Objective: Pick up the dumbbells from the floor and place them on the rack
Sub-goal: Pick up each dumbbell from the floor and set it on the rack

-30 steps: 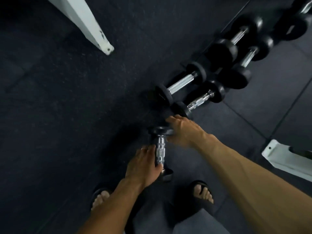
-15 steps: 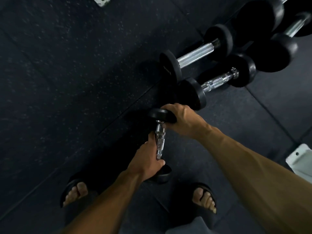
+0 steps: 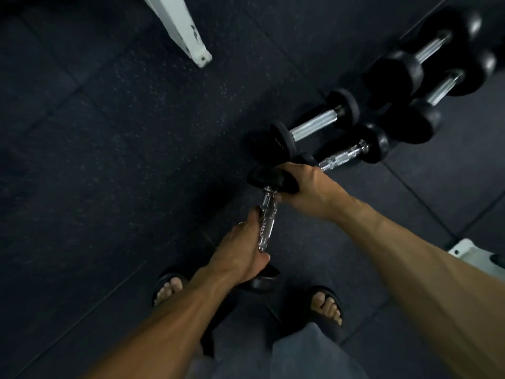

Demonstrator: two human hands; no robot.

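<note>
Dumbbell (image 3: 266, 228) gripped — left hand (image 3: 240, 253) handle, right hand (image 3: 308, 190) head.

Dim light; dark speckled rubber floor tiles (image 3: 114, 138); white frame foot (image 3: 188, 36).

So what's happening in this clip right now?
A person is bent over a dark gym floor, handling a small dumbbell with both hands. The left hand grips its chrome handle near the lower head, while the right hand holds the upper black head. Four more dumbbells lie in a row on the floor just beyond. A white frame leg stands at top; whether it belongs to the rack cannot be told. Sandalled feet show below.
</note>
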